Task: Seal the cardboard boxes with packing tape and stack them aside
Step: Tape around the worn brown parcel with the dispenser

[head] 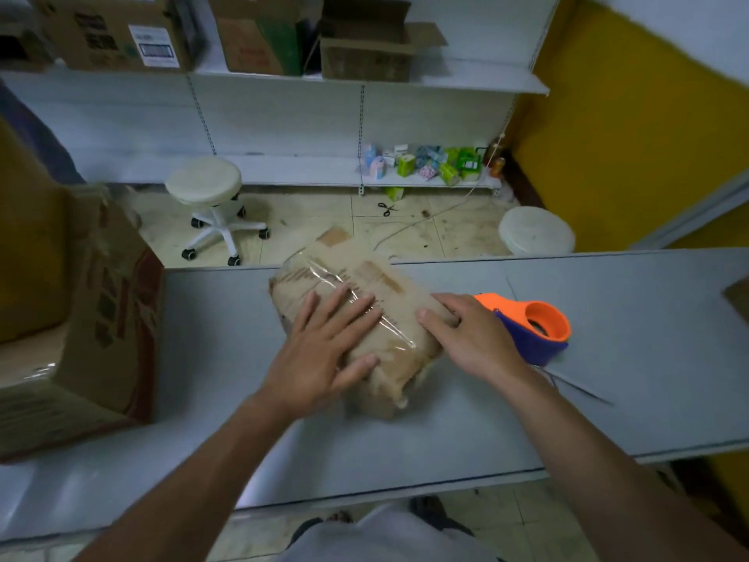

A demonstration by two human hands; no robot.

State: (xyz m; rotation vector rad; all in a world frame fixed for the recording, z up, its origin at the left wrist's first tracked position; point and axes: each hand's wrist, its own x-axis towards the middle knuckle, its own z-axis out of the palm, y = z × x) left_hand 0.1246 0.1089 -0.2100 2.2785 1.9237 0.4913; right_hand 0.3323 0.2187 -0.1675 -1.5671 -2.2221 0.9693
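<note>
Two hands on one cardboard box (389,277), both arms reaching in from the near edge. The box lies mid-worktop (628,358), turned at an angle and motion-blurred; its far end shows past the worktop's back edge. A clear tape strip (367,304) runs lengthwise along its top. Left hand (320,354) lies palm down, flat on the top: fingers straight and spread wide, lying across the tape, thumb on the near edge, forearm coming up from lower left. Right hand (472,338) is on the box's right end: fingers fairly straight and close together, laid along that edge, thumb on top, nothing pinched as far as I can tell. Orange and blue tape dispenser (539,330) sits on the worktop just behind the right hand, not held. Large open carton (109,310) stands at the worktop's left end, well apart from the box. Beyond the worktop: white wheeled stool (204,184) on the tiled floor, scissors (386,208) on the floor, small coloured packets (425,164) on a low shelf, more cartons (364,46) on the upper shelf.
</note>
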